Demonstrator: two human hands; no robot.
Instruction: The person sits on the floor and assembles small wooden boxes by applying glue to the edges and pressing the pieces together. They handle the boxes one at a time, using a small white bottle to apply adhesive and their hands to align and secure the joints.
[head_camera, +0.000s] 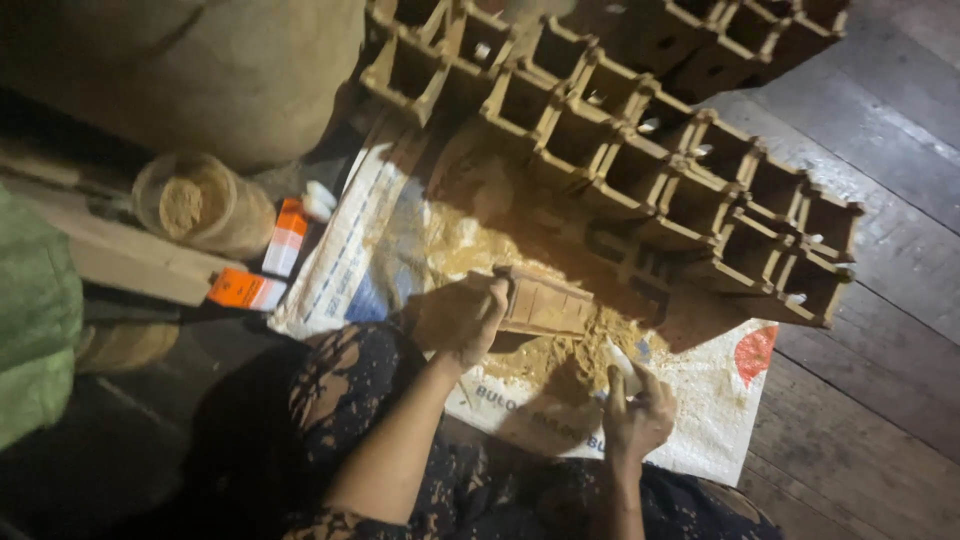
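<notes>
Nearest the camera, the person's lap in dark patterned cloth (340, 400) fills the lower frame. The right hand (636, 412) is closed around a small white tube (618, 358), its tip pointing up over a heap of yellow sawdust (560, 355). The left hand (462, 318) grips the near end of a small wooden box (545, 303), held just above the sawdust, lying on its side.

Both hands work over a white woven sack (700, 410) spread flat on the floor, with blue print and a red mark at its far right corner. The sawdust lies scattered across its middle.

Left of the sack lie two orange-and-white cartons (262, 268), one flat, one leaning. Beyond them stands a clear jar (205, 205) of sawdust, beside a pale plank (120, 262). A green bag (35, 320) bulges at the left edge.

Just behind the box, a long stack of like wooden boxes (640, 150), open sides up, runs diagonally from top centre to the right, crowding the far side of the sack. A large tan sack (220, 70) sits at top left.

The floor (880, 330) is worn dark boards, dimly lit.
</notes>
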